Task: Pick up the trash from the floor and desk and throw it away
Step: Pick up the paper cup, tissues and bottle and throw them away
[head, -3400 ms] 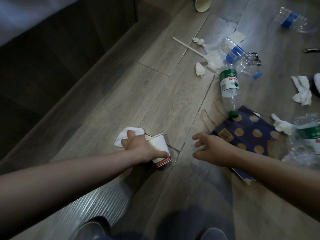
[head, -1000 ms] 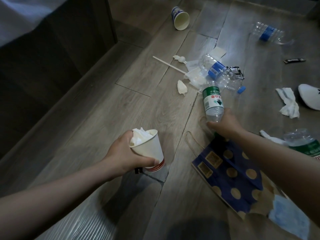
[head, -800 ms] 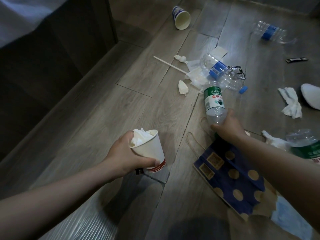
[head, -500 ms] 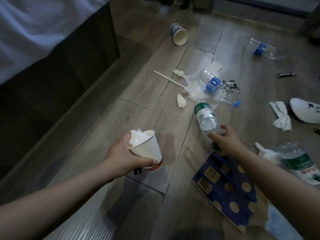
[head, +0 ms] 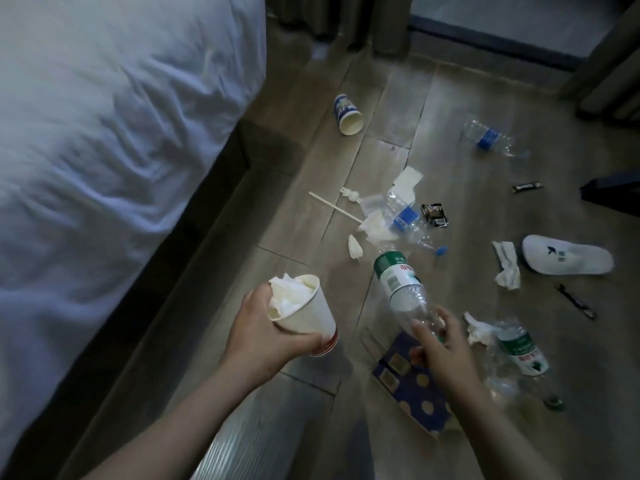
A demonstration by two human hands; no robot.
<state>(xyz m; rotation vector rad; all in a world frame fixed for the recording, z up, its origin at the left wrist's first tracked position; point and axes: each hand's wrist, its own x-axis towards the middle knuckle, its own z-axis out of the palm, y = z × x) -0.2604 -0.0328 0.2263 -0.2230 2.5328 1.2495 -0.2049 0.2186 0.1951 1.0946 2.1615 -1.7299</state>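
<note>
1. The green-labelled bottle [head: 398,282], clear plastic and seemingly empty, is hanging above the floor [head: 304,216] in the right hand [head: 441,344].
2. That hand is gripping its neck end, fingers curled round.
3. The bottle's length is running away from the person, base tilted up and leftward.
4. The left hand [head: 263,336] is clasping a tissue-stuffed paper cup [head: 304,311], mouth tipped toward the bed [head: 104,133].
</note>
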